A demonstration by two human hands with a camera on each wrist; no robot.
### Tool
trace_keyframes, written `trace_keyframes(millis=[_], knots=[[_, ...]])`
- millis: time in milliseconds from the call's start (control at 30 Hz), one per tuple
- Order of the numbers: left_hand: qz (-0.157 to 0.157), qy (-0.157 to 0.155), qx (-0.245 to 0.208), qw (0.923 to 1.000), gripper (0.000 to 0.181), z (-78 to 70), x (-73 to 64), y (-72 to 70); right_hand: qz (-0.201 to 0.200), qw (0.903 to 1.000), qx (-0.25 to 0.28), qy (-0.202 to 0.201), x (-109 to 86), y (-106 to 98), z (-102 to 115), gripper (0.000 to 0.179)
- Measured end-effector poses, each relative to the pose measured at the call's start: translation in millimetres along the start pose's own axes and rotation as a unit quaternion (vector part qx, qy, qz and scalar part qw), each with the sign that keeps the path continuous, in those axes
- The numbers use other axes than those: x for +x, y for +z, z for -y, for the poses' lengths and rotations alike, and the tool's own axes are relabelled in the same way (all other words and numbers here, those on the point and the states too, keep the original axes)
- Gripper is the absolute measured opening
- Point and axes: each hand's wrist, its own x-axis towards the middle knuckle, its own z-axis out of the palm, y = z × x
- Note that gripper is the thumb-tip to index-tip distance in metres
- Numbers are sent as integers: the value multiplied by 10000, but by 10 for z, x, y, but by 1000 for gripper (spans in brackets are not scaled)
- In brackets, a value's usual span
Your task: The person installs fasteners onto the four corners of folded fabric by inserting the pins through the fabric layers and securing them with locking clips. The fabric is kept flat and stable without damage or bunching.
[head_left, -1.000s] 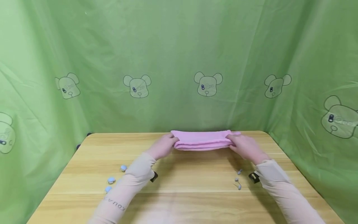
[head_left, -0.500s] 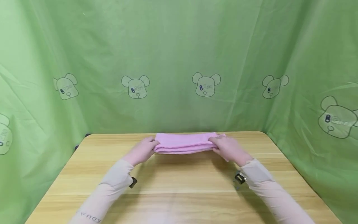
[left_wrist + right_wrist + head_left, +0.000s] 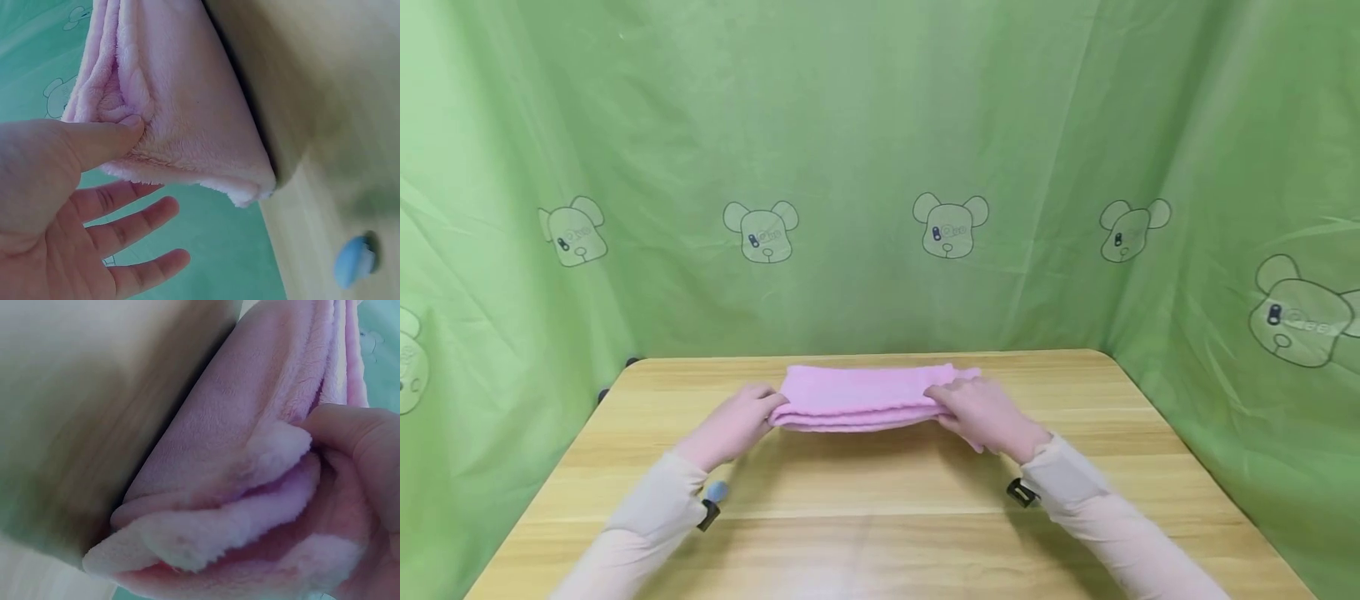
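A folded pink fleece towel (image 3: 861, 398) hangs just above the far middle of the wooden table (image 3: 887, 525), casting a shadow on it. My left hand (image 3: 733, 421) holds its left end. In the left wrist view the thumb (image 3: 94, 140) presses into the folded layers of the towel (image 3: 187, 112), while three fingers spread loosely below. My right hand (image 3: 981, 412) grips the right end. The right wrist view shows its fingers (image 3: 359, 450) curled round the thick layers of the towel (image 3: 244, 456).
A small round blue piece (image 3: 717, 491) lies on the table beside my left sleeve, also seen in the left wrist view (image 3: 353, 260). Green curtain (image 3: 880, 167) with bear prints closes in the back and both sides of the table.
Both hands have carried the towel to the left and a little nearer to me. The small grey pins and some blue pieces seen earlier are now hidden by my arms.
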Motion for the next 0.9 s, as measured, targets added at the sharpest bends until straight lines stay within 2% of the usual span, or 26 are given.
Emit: trace_keyframes(millis=[200,433,600,733,900], knots=[[156,-3,-42,9999,17,6,-193,44,132,9996,72,-245,-35,55,130,23],[515,78,237,9984,18,-50,-376,195,521,9980,99,-342,-129,179,246,18],[606,132,423,9972,20,-68,-459,317,685,9966,-7,-453,-197,252,318,19],[700,-77,444,9965,22,-91,-491,375,808,9955,6,-485,-246,280,355,23],[1181,-518,265,9913,35,-170,-496,358,936,9944,223,-427,-302,279,359,32]])
